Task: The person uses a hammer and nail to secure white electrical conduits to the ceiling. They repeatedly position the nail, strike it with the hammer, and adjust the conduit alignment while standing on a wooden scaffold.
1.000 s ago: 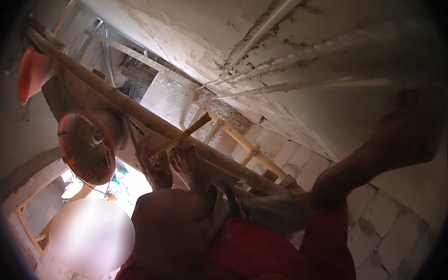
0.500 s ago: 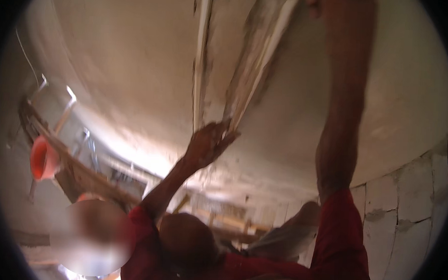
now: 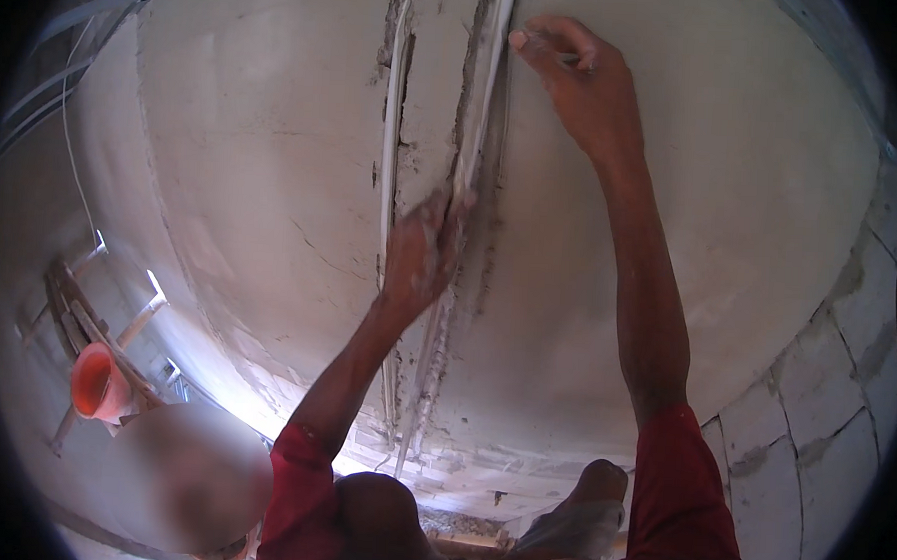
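Observation:
Two grooves run up the grey plastered wall (image 3: 263, 172) ahead of me. A thin white pipe (image 3: 390, 147) lies in the left groove, and a second white pipe (image 3: 499, 42) runs along the right one. My left hand (image 3: 425, 249), dusty and a little blurred, is closed around the second pipe where it lies at its groove. Higher and to the right, my right hand (image 3: 592, 86) is held just beside that pipe, apart from it. Its fingers are curled in a pinch; whatever they may hold is too small to make out.
At the lower left an orange bucket (image 3: 99, 383) stands by wooden boards (image 3: 72, 314). A wall of pale blocks (image 3: 772, 424) rises on the right. A thin white cable (image 3: 69, 153) hangs at the left, and metal strips (image 3: 51, 88) cross the upper left corner.
My view has tilted, so the wall shows higher up. My left hand has moved up along the pipe. My right hand, mostly cut off before at the top edge, now shows whole.

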`<state>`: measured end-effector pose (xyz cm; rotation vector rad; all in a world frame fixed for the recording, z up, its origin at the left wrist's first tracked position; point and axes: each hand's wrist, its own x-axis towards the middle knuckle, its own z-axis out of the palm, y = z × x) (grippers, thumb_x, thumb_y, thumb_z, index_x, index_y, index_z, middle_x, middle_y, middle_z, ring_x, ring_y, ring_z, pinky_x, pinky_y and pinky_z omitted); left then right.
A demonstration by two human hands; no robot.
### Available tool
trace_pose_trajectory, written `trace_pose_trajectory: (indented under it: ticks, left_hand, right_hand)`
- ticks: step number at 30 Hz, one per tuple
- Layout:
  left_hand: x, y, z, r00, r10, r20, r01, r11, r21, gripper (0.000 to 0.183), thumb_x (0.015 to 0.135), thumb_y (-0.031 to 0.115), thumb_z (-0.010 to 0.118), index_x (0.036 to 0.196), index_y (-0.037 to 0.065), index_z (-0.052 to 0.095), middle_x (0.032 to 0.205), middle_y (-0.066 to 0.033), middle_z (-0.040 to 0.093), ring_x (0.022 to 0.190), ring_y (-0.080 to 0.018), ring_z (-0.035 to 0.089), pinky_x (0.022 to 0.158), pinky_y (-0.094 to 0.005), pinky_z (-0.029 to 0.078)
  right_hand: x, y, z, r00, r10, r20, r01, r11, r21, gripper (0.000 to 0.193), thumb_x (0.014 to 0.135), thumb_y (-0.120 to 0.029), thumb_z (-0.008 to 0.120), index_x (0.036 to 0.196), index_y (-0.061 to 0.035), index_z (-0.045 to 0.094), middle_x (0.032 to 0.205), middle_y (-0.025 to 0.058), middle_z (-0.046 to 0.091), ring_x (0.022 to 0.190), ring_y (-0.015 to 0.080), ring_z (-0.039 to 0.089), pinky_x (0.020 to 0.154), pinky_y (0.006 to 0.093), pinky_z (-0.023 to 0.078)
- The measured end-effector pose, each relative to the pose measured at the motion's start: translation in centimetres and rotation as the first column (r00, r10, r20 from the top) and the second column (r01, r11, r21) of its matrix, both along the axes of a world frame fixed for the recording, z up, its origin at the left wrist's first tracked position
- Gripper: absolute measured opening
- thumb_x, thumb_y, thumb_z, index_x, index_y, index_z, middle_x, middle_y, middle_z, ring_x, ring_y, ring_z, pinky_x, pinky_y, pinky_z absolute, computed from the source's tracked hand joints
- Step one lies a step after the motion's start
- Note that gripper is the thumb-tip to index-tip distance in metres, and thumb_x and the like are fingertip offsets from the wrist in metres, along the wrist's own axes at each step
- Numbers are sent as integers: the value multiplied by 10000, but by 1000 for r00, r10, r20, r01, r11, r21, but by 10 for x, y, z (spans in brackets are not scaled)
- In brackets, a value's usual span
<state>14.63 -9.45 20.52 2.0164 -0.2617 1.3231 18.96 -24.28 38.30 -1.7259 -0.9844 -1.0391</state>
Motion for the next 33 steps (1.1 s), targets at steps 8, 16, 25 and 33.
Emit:
trace_pose_trajectory:
  ticks: [8,16,25,33]
  left_hand:
    - [-3,0,22,998,-49,-49,42,991,-126,380,1003,311,495,1044,-56,583,593,-201,477,527,-308,460,561,-430,417]
    - [43,-5,42,908,417,-37,-403,895,192,294,971,283,498,1012,20,622,711,-220,624,720,-373,639,625,-479,494]
    - [44,25,36,936,307,175,-353,827,437,355,829,264,673,1089,30,613,877,-183,633,851,-378,613,670,-473,491]
    - [43,63,62,775,-50,630,-288,859,423,348,866,316,665,924,-27,666,790,-214,644,755,-372,638,677,-441,496]
  right_hand:
    - [-5,-16,1,999,11,42,-10,1000,-28,377,879,-393,633,1041,-60,701,904,125,698,741,210,640,728,343,501]
    - [0,-5,-12,996,48,81,-44,998,-48,411,887,-411,651,1071,-46,690,734,28,574,663,101,484,622,268,415]
    - [17,-17,-161,948,-97,302,236,851,-468,287,891,-278,653,1096,-77,666,910,95,655,795,222,624,726,339,518]
    - [12,13,-224,796,177,579,286,733,-617,258,820,-166,637,1073,-113,640,1102,83,608,1025,252,582,796,379,536]
